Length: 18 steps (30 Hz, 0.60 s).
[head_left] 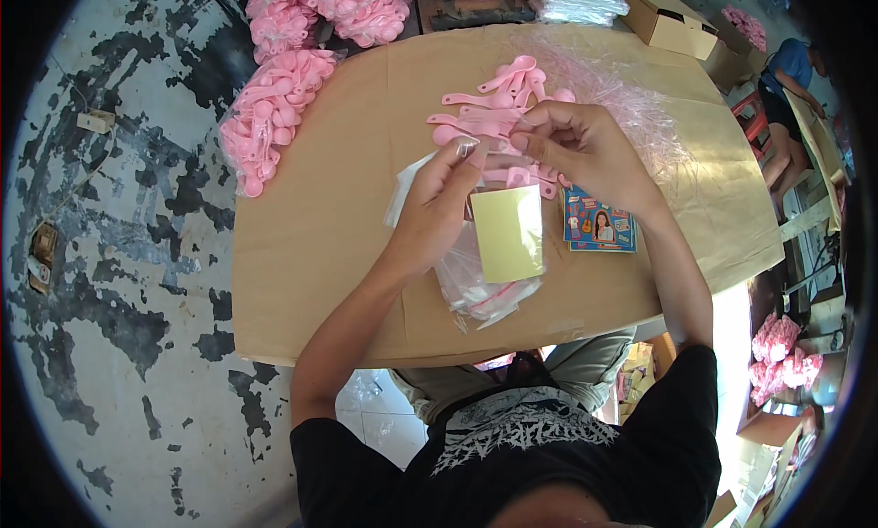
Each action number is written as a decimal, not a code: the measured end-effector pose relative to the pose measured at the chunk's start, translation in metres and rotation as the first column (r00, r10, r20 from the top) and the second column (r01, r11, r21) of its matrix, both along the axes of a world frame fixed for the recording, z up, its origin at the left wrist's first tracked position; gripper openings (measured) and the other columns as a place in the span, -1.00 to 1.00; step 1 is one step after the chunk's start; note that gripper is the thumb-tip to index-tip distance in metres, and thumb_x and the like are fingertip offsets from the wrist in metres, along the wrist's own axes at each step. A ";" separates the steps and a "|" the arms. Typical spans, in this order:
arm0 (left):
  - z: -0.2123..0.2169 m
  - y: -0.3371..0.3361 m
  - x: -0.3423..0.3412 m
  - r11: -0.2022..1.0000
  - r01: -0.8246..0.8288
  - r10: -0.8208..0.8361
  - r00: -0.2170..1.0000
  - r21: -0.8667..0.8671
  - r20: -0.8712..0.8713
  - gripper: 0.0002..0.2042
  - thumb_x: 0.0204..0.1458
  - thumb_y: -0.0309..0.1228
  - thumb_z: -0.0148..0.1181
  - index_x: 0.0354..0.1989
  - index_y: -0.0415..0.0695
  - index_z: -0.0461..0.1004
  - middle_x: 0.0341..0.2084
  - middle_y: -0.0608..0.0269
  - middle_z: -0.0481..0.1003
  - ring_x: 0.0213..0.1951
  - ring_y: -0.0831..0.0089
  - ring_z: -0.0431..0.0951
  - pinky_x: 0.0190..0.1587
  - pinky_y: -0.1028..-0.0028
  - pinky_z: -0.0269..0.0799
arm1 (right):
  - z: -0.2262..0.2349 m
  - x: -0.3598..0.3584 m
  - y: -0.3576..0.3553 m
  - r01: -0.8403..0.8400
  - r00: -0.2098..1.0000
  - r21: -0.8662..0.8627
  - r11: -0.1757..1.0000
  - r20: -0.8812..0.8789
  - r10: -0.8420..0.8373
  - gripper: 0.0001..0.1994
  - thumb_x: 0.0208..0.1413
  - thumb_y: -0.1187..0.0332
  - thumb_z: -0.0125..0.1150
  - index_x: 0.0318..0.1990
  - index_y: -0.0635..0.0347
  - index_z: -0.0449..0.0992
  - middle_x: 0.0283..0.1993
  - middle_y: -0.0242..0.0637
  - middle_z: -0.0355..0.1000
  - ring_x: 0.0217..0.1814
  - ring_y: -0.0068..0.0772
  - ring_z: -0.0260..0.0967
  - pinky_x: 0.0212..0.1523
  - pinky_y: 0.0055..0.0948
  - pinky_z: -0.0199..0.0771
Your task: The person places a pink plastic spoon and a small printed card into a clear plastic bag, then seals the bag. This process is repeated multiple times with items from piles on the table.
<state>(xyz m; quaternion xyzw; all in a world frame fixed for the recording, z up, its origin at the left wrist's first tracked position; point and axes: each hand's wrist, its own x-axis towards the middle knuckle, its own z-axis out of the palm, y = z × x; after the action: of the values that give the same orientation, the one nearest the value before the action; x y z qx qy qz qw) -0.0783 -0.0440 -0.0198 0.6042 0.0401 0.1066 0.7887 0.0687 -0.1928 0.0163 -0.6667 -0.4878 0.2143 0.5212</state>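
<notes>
My left hand (437, 201) is closed, thumb and fingers pinching the upper edge of a clear plastic bag. Inside that bag sits a pale yellow card (508, 235), hanging below the fingers. My right hand (585, 149) is also closed, thumb against fingertips, on the clear film at the bag's top end; film stretches between both hands. Beneath the bag lies a stack of clear plastic bags (480, 299). Just beyond my hands is a pile of pink plastic spoons (517, 80), partly hidden by the fingers. Blue printed cards (599, 226) lie below my right wrist.
Brown paper covers the table (338, 226). Thin clear strips (622, 89) lie tangled at the far right. Filled bags of pink spoons (274, 117) stand along the left edge. At the back are packed clear bags (581, 0) and a cardboard box (663, 21). Another person (791, 89) sits farther right.
</notes>
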 end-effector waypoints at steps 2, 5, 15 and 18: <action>-0.003 0.004 0.004 0.969 -0.106 0.100 0.994 0.223 0.039 -0.68 0.33 -0.40 -0.16 0.19 -0.27 0.27 -0.04 0.16 0.49 -0.08 0.51 0.54 -0.07 0.50 0.50 | -0.004 0.000 0.001 0.086 0.989 -0.002 0.996 0.117 -0.085 -0.84 0.11 0.44 0.28 -0.15 0.22 0.58 -0.36 -0.35 0.51 -0.43 -0.64 0.40 -0.39 -0.60 0.42; 0.001 -0.006 0.007 0.966 -0.190 0.156 0.969 0.173 0.193 -0.71 0.31 -0.44 -0.11 0.14 -0.26 0.33 -0.12 0.21 0.51 -0.18 0.67 0.50 -0.24 0.61 0.44 | -0.007 -0.004 0.007 0.194 0.783 0.359 0.913 0.504 -0.365 -0.82 0.01 0.45 0.33 -0.20 0.10 0.60 -0.29 -0.32 0.50 -0.32 -0.43 0.46 -0.32 -0.46 0.47; -0.002 -0.012 -0.005 0.795 -0.197 0.192 0.979 0.573 0.069 -0.63 0.27 -0.51 -0.10 0.24 -0.29 0.27 -0.05 0.21 0.49 -0.16 0.64 0.48 -0.13 0.59 0.41 | -0.020 -0.003 0.013 0.057 0.450 0.456 0.888 0.782 -0.431 -0.80 -0.15 0.29 0.42 -0.29 0.00 0.64 -0.26 -0.48 0.51 -0.19 -0.37 0.43 -0.25 -0.38 0.46; -0.010 -0.006 -0.005 0.704 -0.271 0.191 0.963 0.657 0.193 -0.57 0.19 -0.54 -0.05 0.25 -0.33 0.23 -0.49 -0.06 0.48 -0.47 0.48 0.52 -0.42 0.41 0.39 | -0.020 -0.004 0.014 0.047 0.451 0.453 0.890 0.786 -0.423 -0.81 -0.17 0.30 0.42 -0.32 0.01 0.64 -0.28 -0.50 0.53 -0.21 -0.39 0.44 -0.24 -0.39 0.46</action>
<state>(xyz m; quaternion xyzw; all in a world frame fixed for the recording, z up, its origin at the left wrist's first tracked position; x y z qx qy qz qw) -0.0832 -0.0497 -0.0295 0.8328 0.0305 0.2449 0.4956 0.0649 -0.1789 -0.0039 -0.6340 -0.6139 -0.3230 0.3417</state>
